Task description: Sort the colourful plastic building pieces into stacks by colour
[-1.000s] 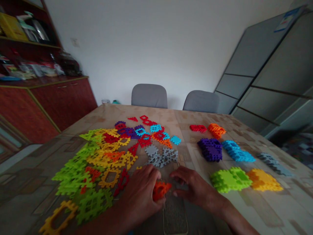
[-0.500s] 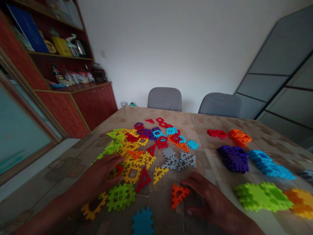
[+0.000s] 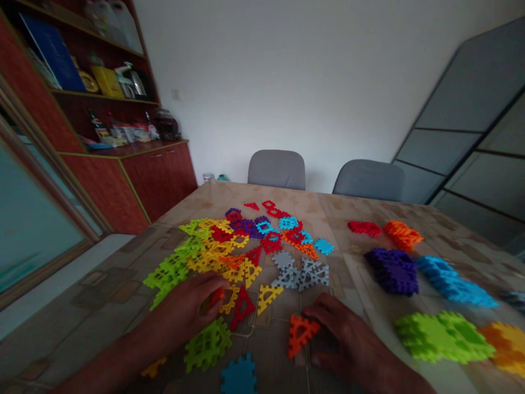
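My left hand [image 3: 186, 312] pinches a small red plastic waffle-block piece [image 3: 216, 298] at the near edge of a loose heap of multicoloured pieces [image 3: 217, 246]. A green square piece [image 3: 207, 345] lies just below that hand, and a red triangular frame [image 3: 241, 309] lies to its right. My right hand [image 3: 346, 339] rests on the table, fingers apart, its fingertips at an orange triangular piece [image 3: 301, 335]. Several grey pieces [image 3: 301, 275] lie above that hand. Sorted stacks of red [image 3: 365, 228], orange [image 3: 402, 235], purple [image 3: 392, 272], blue [image 3: 455, 283], green [image 3: 443, 336] and yellow [image 3: 504, 347] pieces stand at the right.
The pieces lie on a beige patterned tablecloth [image 3: 328, 205]. Two grey chairs [image 3: 276, 169] stand at the far side. A red wooden cabinet [image 3: 159, 183] stands at the left, and grey panelled doors [image 3: 455, 142] rise at the right.
My left hand has moved right and picked up the small red piece. The view has tilted slightly. My right hand stays beside the orange triangle.
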Action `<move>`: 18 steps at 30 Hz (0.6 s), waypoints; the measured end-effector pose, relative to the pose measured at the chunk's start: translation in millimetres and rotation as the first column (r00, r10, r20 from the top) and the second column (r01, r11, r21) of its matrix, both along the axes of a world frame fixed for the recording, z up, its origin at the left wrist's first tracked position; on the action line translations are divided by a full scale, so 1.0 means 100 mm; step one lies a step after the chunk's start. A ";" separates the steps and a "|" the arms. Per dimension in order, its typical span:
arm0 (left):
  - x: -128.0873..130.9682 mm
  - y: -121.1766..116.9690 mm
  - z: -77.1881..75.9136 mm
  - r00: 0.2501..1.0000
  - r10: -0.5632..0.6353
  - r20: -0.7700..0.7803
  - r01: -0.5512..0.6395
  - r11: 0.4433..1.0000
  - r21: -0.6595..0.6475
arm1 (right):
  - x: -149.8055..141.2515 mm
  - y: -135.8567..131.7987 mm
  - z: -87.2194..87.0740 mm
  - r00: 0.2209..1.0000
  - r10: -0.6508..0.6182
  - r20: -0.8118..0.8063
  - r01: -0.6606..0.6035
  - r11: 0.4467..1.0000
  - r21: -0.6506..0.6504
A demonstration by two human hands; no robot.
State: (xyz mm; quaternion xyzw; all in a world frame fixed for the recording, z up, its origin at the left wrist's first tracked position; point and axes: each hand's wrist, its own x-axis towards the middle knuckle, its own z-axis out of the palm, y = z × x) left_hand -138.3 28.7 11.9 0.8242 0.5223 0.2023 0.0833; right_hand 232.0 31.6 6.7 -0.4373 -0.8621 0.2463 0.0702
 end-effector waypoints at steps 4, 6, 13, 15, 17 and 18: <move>0.11 0.11 -0.01 0.988 0.003 0.152 -0.010 0.999 0.047 | -0.05 0.00 0.07 1.000 0.000 0.020 0.000 1.000 -0.019; 0.14 0.17 -0.01 0.976 -0.003 0.216 -0.009 0.998 0.057 | -0.06 0.01 0.08 1.000 0.000 0.025 0.001 1.000 -0.021; 0.44 0.13 0.08 0.906 0.062 0.419 -0.029 0.996 -0.085 | 0.00 0.01 0.05 0.988 -0.011 -0.157 0.014 1.000 0.014; 0.60 0.09 0.07 0.825 0.092 0.557 0.051 0.971 -0.235 | 0.00 0.00 0.06 0.970 -0.022 -0.243 0.040 0.997 0.072; 0.78 0.06 0.03 0.738 0.119 0.664 0.155 0.928 -0.339 | -0.02 -0.01 0.09 0.950 -0.022 -0.311 0.077 0.983 0.165; 0.86 0.05 0.01 0.714 0.120 0.690 0.196 0.911 -0.362 | -0.03 -0.01 0.10 0.942 -0.014 -0.336 0.090 0.973 0.211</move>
